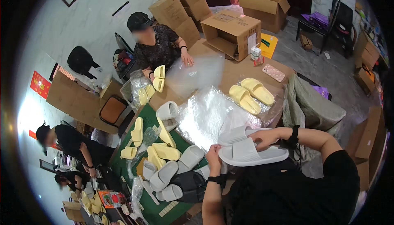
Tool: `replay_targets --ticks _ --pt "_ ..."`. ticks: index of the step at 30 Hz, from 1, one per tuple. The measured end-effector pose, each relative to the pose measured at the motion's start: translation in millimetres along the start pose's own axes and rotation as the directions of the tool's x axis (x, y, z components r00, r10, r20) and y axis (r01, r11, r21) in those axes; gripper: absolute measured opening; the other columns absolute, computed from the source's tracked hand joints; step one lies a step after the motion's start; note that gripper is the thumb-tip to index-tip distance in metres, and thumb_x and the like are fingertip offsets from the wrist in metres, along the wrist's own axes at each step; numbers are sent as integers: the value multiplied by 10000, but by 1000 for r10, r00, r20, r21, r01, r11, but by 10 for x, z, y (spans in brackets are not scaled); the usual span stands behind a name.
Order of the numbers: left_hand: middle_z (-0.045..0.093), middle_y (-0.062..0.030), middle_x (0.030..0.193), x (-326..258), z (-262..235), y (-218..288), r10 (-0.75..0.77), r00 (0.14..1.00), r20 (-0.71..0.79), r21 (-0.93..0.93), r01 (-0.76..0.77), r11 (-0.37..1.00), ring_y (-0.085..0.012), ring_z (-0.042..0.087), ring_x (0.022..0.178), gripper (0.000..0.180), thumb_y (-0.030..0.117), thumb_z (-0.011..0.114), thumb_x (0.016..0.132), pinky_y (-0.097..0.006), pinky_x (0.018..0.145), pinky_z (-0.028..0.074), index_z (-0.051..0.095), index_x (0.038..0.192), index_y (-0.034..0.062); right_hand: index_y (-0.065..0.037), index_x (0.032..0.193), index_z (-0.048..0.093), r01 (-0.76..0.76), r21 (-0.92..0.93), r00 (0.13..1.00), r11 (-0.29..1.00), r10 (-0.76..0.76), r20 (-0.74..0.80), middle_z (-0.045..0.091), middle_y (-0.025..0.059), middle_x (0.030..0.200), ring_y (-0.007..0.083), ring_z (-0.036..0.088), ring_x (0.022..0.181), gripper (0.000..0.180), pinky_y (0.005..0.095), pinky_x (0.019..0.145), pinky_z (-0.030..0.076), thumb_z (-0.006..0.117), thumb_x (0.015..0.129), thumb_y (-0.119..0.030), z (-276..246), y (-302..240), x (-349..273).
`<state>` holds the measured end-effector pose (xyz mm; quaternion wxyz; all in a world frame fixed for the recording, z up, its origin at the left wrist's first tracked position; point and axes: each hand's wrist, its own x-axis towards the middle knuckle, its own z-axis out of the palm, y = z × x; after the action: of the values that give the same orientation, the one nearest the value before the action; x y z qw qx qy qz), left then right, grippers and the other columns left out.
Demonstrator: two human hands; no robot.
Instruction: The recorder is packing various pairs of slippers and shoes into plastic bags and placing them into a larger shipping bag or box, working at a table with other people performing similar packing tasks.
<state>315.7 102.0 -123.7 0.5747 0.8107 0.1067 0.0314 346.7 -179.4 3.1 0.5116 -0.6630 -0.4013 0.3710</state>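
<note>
While I hold the pale grey slide sandals (246, 149) as a stacked pair just above my lap, my right hand (266, 136) is closed over their upper side and my left hand (213, 154) pinches the heel end, so each grip is shut on the pair. A clear plastic bag (236, 120) rises from behind the sandals, touching them; the toe ends look partly under its film, though I cannot tell how far in they sit.

Beyond the sandals, a stack of shiny clear bags (203, 116) lies on the brown bench (238, 71). Farther past them a yellow pair (251, 93) rests on plastic, seemingly already wrapped. Left of my sandals, a heap of loose sandals (172, 163) in yellow, grey and black covers a green mat (150, 208), so I judge most of the bagging is left.

Across the bench from my sandals, another person (158, 46) handles a clear bag (195, 73) and holds yellow sandals. Behind that, open cardboard boxes (232, 32) stand, with a pink phone (273, 72) to their right.
</note>
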Motion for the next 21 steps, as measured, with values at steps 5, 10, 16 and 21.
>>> replay_targets --ticks 5,10,16,21 --pt "652 -120 716 -6 15 161 -1 995 -95 65 7 998 -211 637 669 149 149 578 851 -308 618 477 564 829 2 -23 1201 510 -108 -61 994 992 107 -16 518 88 1213 177 488 1070 424 280 921 376 568 798 -140 10 253 -172" --pt "639 -136 721 -21 49 347 69 985 -159 230 -31 973 -259 628 667 153 163 562 864 -346 619 474 541 847 12 -17 1152 541 -158 -13 980 987 156 -121 553 107 1137 183 531 934 396 283 823 422 568 795 -186 20 333 -275" --pt "635 -161 783 -75 102 424 164 986 -30 344 -144 928 -290 626 732 156 167 564 862 -362 650 471 562 901 15 -5 897 589 13 -473 994 881 -63 -89 560 153 883 320 562 795 307 377 689 448 607 743 -270 32 348 -198" --pt "646 -177 887 -164 146 620 160 986 -52 151 -150 977 -304 629 834 174 114 523 869 -349 724 477 592 986 5 -9 854 593 -114 -629 971 769 -47 -234 532 140 870 325 544 834 268 405 755 433 576 751 -256 87 240 -81"
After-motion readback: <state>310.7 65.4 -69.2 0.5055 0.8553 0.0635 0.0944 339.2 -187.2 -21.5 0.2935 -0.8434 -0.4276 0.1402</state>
